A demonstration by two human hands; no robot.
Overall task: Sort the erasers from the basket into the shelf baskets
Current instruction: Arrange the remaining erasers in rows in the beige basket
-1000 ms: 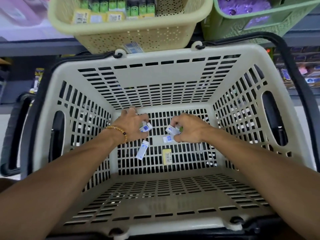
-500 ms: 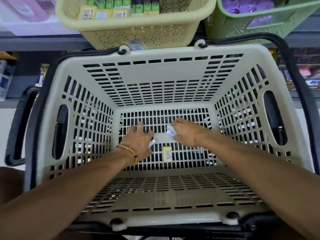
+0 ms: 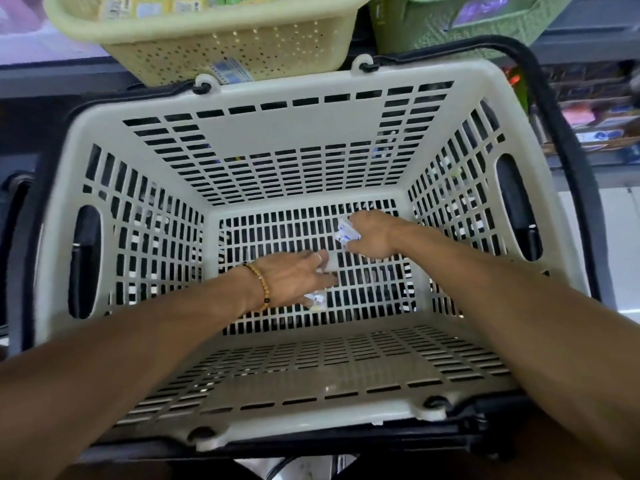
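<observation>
- The right hand (image 3: 375, 237) pinches some erasers (image 3: 347, 233).
- The left hand (image 3: 294, 277) has its fingers curled over more, low in the big basket (image 3: 242, 133).
- None are in the shelf baskets (image 3: 207, 53) yet, I think.

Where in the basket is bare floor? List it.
Bare patches: the basket floor's far-left corner beyond the left hand, and the near-right floor below the right hand. Crowded: the middle, where both hands hold erasers, with another piece under the left hand.
</observation>
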